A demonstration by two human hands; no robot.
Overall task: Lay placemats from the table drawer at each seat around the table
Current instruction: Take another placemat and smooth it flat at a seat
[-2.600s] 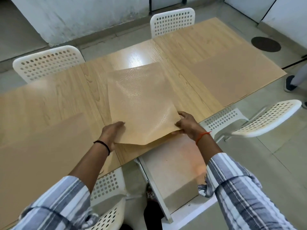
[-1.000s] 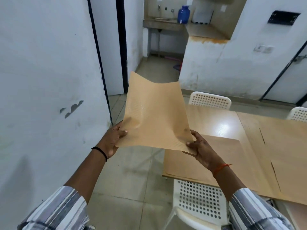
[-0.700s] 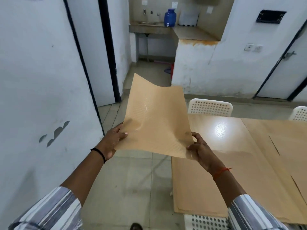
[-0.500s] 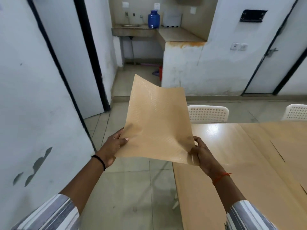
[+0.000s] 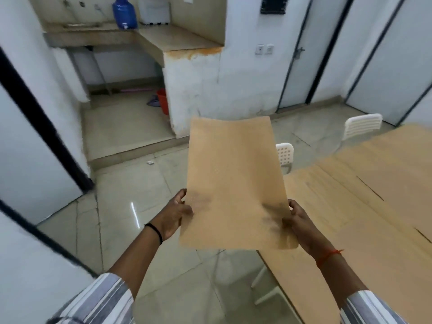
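Glossy tiled floor [image 5: 140,183] beneath thin dimpled tan placemat [image 5: 233,183], both hands' fingers [image 5: 180,197] pinching its edges

A plain canteen-like room: long wooden table [image 5: 364,206], white perforated chairs [image 5: 284,154], counter with blue water jug [image 5: 124,12].

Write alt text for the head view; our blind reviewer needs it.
Both hands, left hand and right hand, hold a tan placemat in the air beside the wooden table. Two white chairs stand at its far side.
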